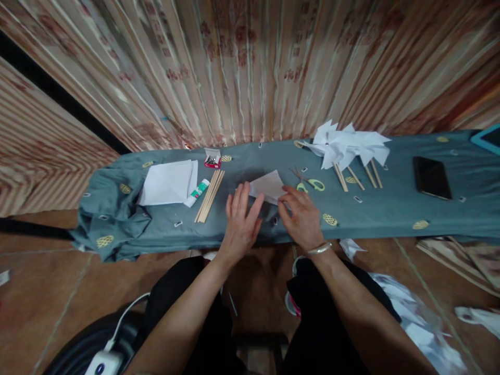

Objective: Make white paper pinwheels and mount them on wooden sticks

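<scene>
Red box [212, 158], flap up, sits beyond and to the left of the left fingertips; it holds small metal pieces, too small to identify. Clear bag [425, 325], on the floor well right of and nearer the body than the right fingers, appears to contain white paper. Folded paper [267, 186] lies on the cloth [386, 212] between the two sets of fingertips, reaching slightly beyond them. Left hand [239, 219]: fingers a little apart, thumb spread, tips at the paper's left edge. Right hand [302, 216]: fingers curled, tips at the right edge; cannot tell whether thumb and forefinger pinch it. Sticks [210, 197] lie just left of the left fingers, glue [197, 192] past these. Scissors [312, 183] rest just beyond the right fingers; pinwheels [347, 146] lie farther out, to their right.
</scene>
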A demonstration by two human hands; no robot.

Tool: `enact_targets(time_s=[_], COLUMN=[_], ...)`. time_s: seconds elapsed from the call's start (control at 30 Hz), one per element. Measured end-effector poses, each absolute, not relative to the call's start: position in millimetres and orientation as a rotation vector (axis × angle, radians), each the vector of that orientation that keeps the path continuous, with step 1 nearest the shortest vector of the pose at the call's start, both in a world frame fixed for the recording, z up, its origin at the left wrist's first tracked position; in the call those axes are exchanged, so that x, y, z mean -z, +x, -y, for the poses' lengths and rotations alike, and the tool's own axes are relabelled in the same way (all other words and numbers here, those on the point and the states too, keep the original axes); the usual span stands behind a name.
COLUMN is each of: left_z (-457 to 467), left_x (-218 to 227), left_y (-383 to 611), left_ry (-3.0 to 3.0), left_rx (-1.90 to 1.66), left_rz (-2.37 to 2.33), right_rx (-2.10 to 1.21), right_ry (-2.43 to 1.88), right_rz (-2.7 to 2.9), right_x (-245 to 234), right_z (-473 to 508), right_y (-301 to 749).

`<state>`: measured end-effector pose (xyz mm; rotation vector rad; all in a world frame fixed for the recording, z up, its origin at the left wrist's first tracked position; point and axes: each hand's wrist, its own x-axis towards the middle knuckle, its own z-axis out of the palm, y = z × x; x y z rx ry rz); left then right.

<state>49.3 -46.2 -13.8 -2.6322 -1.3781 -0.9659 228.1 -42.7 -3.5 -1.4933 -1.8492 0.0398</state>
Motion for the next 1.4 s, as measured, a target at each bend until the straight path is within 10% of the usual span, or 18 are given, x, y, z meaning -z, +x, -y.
enact_targets(time_s=[0.7, 1.4], left_z=[45, 40], left_x=[14, 31], left_y=[13, -5], left_ry=[-2.855, -2.815], left_rx=[0.786, 0.842], left_rz=[1.359, 1.859], right_rx=[0.110, -0.734], right_ry=[-1.377, -1.484], right_rz=[2.411, 1.974], right_x=[13, 24], right_z=[54, 23], right_y=[244, 247])
